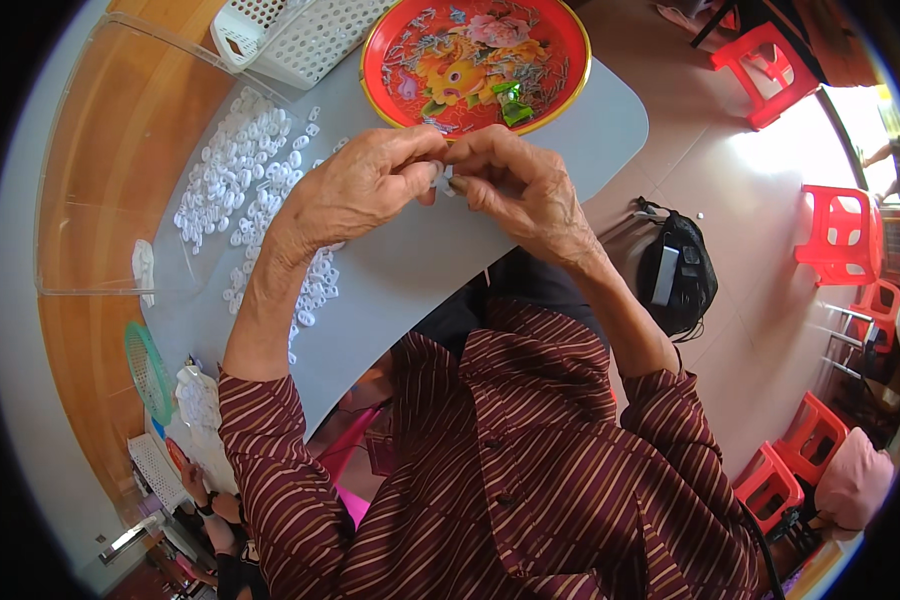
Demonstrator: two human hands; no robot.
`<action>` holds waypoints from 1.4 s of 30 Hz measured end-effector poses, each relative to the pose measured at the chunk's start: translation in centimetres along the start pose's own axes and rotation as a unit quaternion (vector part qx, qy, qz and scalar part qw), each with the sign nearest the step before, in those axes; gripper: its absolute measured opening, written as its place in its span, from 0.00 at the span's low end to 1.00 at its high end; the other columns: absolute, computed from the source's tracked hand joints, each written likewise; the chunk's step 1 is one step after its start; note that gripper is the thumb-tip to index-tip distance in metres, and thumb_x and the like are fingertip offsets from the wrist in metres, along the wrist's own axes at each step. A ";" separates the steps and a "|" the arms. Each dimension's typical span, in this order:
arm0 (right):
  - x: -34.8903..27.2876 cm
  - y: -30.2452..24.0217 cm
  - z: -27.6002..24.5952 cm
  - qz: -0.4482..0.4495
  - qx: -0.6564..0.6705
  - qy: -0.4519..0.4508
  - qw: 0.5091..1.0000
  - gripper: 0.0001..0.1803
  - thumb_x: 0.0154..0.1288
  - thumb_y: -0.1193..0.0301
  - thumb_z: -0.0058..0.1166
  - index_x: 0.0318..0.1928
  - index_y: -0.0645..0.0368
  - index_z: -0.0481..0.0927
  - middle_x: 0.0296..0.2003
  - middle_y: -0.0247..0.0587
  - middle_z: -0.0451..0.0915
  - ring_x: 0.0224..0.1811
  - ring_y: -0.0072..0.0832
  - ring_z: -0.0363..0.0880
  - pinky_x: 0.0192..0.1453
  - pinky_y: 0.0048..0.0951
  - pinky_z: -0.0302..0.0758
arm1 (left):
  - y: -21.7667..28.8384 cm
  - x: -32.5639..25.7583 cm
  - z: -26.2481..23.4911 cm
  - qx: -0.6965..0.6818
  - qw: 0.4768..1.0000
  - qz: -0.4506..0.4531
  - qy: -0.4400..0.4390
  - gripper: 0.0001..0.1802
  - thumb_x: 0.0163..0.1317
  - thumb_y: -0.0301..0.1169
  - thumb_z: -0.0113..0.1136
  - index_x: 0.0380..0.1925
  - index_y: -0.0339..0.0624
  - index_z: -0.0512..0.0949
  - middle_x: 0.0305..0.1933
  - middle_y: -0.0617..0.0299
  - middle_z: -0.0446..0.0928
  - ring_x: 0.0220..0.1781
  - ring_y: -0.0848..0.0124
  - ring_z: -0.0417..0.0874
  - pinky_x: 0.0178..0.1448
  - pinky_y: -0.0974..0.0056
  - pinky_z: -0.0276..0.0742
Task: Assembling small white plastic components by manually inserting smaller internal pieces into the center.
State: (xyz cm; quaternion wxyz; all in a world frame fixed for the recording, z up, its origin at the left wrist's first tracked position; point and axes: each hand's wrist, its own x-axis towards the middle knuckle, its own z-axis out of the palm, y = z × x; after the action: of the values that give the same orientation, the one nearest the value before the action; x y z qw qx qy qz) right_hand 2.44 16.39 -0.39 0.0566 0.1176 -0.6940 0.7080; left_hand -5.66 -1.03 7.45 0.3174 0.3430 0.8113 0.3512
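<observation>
Over the grey table my left hand (365, 190) and my right hand (525, 190) meet, fingertips almost touching. Between them is a small white plastic piece (446, 180), pinched by both thumbs and fingers; whether it is one part or two I cannot tell. Just beyond my hands stands a round red tray (375, 75) with a gold rim and flower print. Thin metal pins (550, 85) lie scattered in it, along with a shiny green wrapper (513, 103). Many loose white plastic pieces (235, 165) are heaped to the left of my left hand.
White perforated baskets (315, 50) stand at the far left, near a clear plastic panel (100, 285). A green mesh sieve (148, 370) lies at left. On the floor to the right are a black mesh bag (685, 275) and red stools (835, 235). Another person's hand (195, 483) shows at lower left.
</observation>
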 end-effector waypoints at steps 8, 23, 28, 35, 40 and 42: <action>0.1 -0.1 0.4 -0.002 0.030 0.064 0.997 0.12 0.60 0.82 0.53 0.46 0.65 0.74 0.34 0.40 0.81 0.37 0.23 0.79 0.43 0.24 0.76 | -0.8 -0.2 2.2 -0.085 0.986 0.041 0.136 0.15 0.66 0.34 0.49 0.44 0.32 0.74 0.31 0.60 0.76 0.32 0.74 0.75 0.40 0.69 0.72; 0.1 -0.3 0.4 0.011 0.072 0.057 0.996 0.12 0.62 0.80 0.54 0.47 0.66 0.72 0.33 0.39 0.81 0.33 0.20 0.77 0.39 0.22 0.76 | -1.6 -0.4 6.0 -0.085 0.957 0.049 0.273 0.17 0.71 0.38 0.44 0.44 0.35 0.73 0.24 0.61 0.74 0.27 0.74 0.72 0.34 0.67 0.70; 0.0 -0.5 0.3 0.016 0.071 0.047 0.996 0.16 0.61 0.80 0.55 0.50 0.65 0.72 0.32 0.38 0.80 0.32 0.21 0.78 0.39 0.22 0.76 | -1.4 -0.5 5.9 -0.102 0.952 0.030 0.287 0.19 0.69 0.41 0.46 0.41 0.33 0.74 0.26 0.63 0.72 0.28 0.75 0.69 0.35 0.68 0.67; 0.1 0.0 0.2 -0.020 -0.044 0.013 0.999 0.23 0.55 0.76 0.64 0.52 0.61 0.75 0.31 0.30 0.74 0.34 0.16 0.71 0.37 0.18 0.72 | -1.7 -0.4 6.4 -0.088 0.951 0.033 0.295 0.14 0.70 0.36 0.45 0.36 0.33 0.71 0.20 0.61 0.66 0.23 0.75 0.65 0.29 0.66 0.65; -0.1 0.0 0.3 -0.052 -0.076 0.034 0.995 0.21 0.53 0.75 0.65 0.49 0.61 0.76 0.28 0.31 0.74 0.30 0.16 0.70 0.33 0.18 0.71 | -1.5 -0.3 6.5 -0.094 0.953 0.026 0.286 0.13 0.69 0.34 0.45 0.35 0.32 0.70 0.19 0.58 0.64 0.23 0.74 0.63 0.28 0.65 0.65; -0.1 -0.1 0.2 -0.058 -0.080 0.034 0.995 0.20 0.53 0.75 0.65 0.48 0.62 0.76 0.28 0.31 0.74 0.30 0.16 0.70 0.33 0.18 0.71 | -1.6 -0.3 6.4 -0.056 0.956 0.054 0.282 0.12 0.68 0.32 0.45 0.34 0.32 0.68 0.19 0.54 0.62 0.22 0.72 0.60 0.28 0.64 0.65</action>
State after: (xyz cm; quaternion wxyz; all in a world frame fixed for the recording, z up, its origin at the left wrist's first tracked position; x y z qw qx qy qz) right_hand 2.58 16.23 -0.36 0.1301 0.1285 -0.7381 0.6495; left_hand -1.20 0.18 2.76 0.0752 0.2553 0.8271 0.4951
